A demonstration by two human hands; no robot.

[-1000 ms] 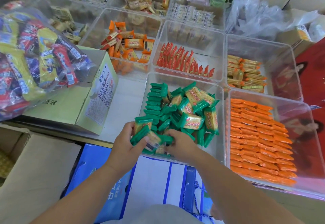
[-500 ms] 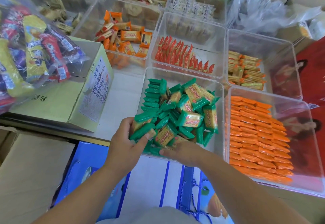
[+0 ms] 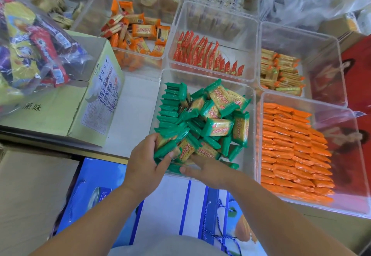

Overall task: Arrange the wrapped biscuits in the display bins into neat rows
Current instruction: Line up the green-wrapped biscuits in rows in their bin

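**Finding:** Your left hand (image 3: 146, 163) grips a short stack of green glossy-film rectangular biscuit packets (image 3: 170, 145) at 6 o'clock in the clear square plastic bin (image 3: 230, 83). Your right hand (image 3: 204, 170) lies beside it, fingers straight against loose packets and holding none. An on-edge row (image 3: 167, 113) lines the bin's 9 o'clock wall. A jumbled heap (image 3: 218, 125) fills it from the centre to 3 o'clock.

**Recommendation:** Square the stack's ends, then seat it on edge against that row, flat faces touching.

**Materials:** The film looks slick and the crimped ends flare. Expect sliding and toppling unless your right hand braces the row.
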